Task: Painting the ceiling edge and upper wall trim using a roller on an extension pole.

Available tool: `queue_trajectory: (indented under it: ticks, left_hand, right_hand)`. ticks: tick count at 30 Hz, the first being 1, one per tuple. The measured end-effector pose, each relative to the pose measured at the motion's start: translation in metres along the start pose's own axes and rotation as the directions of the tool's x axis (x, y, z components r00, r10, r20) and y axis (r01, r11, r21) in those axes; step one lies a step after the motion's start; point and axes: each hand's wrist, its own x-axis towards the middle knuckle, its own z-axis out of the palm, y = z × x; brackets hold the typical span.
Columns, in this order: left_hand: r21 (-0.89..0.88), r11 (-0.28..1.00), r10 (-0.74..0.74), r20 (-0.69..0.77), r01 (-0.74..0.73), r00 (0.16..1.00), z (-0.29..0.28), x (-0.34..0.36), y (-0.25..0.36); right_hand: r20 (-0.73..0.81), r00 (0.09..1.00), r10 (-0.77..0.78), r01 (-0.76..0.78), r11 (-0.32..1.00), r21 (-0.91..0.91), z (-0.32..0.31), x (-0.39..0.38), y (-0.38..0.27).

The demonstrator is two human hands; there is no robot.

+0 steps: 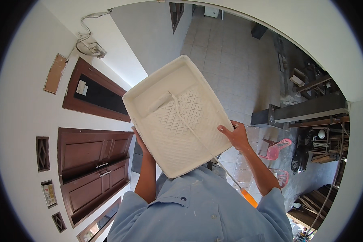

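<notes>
A cream-coated paint tray (149, 136) is held up in front of my chest, tilted, between both hands. Its raised diamond grid shows in the middle. My left hand (140, 142) grips the left edge, most of its fingers hidden beneath. On the right edge my right hand (236, 136) is closed, its thumb over the rim. Lying in the tray is a paint roller (161, 101), its cover at the far, deeper end. The roller's paint-covered rod runs across the near rim, and its orange handle (249, 198) sticks out by my right forearm.
Left, a white wall carries a brown double door (93, 151) and a brown-framed window (97, 95). Loose wires hang by an open box (96, 50). Right are a grey beam (306, 109), a pink plastic chair (276, 149) and stacked timber (316, 201). Tiled floor (226, 60) stretches ahead.
</notes>
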Motion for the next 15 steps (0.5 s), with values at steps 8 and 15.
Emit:
queue_trajectory:
  ticks: [8, 15]
  left_hand:
    - [0.149, 0.987, 0.053, 0.031, -0.057, 0.998, -0.003, -0.022, -0.008]
    - [0.170, 0.951, -0.228, -0.175, 0.258, 0.958, 0.034, -0.025, 0.014]
  right_hand:
    - [-0.009, 1.000, -0.028, 0.028, 1.000, -0.006, -0.002, 0.001, 0.000]
    - [-0.016, 1.000, -0.023, 0.023, 1.000, 0.003, 0.001, -0.002, -0.003]
